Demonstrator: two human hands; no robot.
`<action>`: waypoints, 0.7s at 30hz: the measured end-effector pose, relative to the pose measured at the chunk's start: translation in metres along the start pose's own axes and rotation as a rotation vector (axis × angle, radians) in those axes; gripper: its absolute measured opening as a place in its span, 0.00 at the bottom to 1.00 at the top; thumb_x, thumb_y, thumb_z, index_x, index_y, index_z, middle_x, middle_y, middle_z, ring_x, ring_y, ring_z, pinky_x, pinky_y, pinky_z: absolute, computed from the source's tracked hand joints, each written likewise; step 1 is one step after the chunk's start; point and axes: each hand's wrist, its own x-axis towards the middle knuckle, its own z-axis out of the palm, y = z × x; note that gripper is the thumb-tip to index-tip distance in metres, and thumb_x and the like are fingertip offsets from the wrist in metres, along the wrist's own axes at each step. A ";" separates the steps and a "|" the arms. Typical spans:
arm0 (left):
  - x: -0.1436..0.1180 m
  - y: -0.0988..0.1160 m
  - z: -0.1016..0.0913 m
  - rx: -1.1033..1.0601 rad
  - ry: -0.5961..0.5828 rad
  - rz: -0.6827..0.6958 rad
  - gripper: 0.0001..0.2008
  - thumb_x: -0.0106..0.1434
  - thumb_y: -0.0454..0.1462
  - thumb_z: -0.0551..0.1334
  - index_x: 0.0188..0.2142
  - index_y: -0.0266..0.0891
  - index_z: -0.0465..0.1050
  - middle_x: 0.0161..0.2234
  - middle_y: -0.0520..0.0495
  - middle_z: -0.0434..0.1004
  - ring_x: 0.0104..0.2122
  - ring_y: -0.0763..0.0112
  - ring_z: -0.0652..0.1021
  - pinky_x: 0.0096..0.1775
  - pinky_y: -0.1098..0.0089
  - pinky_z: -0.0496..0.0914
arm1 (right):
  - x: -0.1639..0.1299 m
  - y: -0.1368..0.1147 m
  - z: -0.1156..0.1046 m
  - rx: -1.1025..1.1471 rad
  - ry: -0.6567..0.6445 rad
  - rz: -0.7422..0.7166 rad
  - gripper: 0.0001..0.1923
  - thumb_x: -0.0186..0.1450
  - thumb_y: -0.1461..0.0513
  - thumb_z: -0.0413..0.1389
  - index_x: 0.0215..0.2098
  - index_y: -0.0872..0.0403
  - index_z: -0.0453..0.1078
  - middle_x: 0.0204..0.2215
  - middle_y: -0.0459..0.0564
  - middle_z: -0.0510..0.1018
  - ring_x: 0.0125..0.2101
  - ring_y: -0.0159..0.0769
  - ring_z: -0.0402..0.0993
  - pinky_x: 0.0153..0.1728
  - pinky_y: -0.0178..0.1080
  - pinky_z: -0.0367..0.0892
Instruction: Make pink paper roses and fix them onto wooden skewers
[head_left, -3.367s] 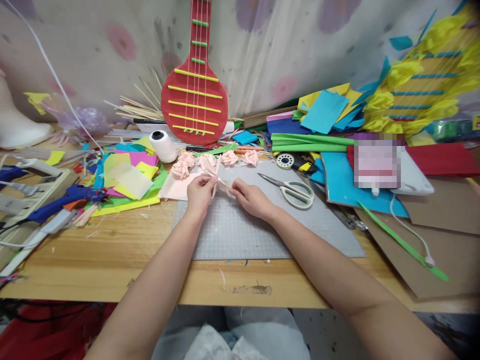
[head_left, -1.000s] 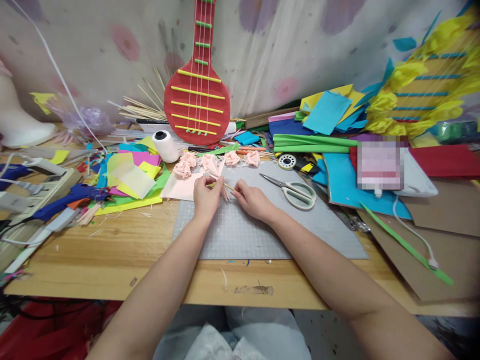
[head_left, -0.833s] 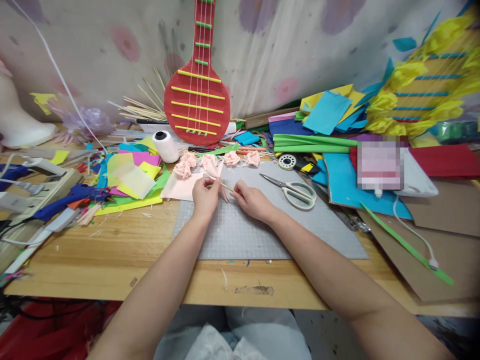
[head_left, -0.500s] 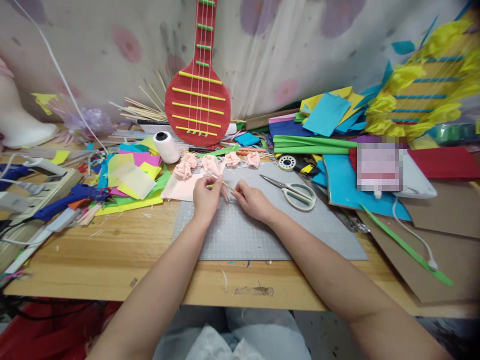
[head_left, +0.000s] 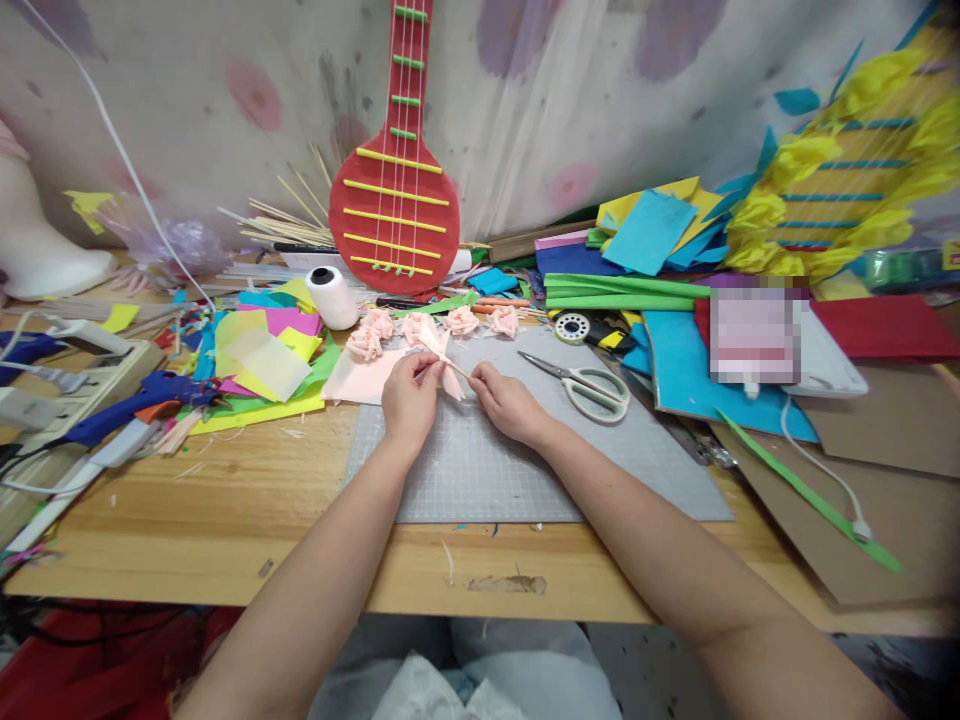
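Wrapping step: above the grey gridded cutting mat [head_left: 525,470], the left hand [head_left: 409,395] pinches a folded pale-pink paper strip [head_left: 442,360] against a thin wooden skewer [head_left: 459,371] gripped by the right hand [head_left: 510,405]; further winding probably requires steady tension.

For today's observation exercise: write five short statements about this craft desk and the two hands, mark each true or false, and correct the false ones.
1. Both hands, left hand and right hand, pinch a pink paper strip on a thin stick. True.
2. The scissors lie left of the hands. False: they lie to the right, on the grey mat.
3. The thread spool is white. True.
4. The paper guitar is blue. False: it is red with yellow bars.
5. The pink paper flowers lie behind the hands. True.
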 end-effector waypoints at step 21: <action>0.003 0.010 -0.003 -0.179 0.089 -0.109 0.03 0.46 0.34 0.60 0.22 0.37 0.67 0.22 0.54 0.69 0.25 0.77 0.70 0.32 0.74 0.65 | -0.005 -0.012 -0.006 -0.197 -0.062 -0.144 0.10 0.66 0.57 0.40 0.34 0.52 0.60 0.23 0.46 0.70 0.23 0.32 0.65 0.25 0.31 0.48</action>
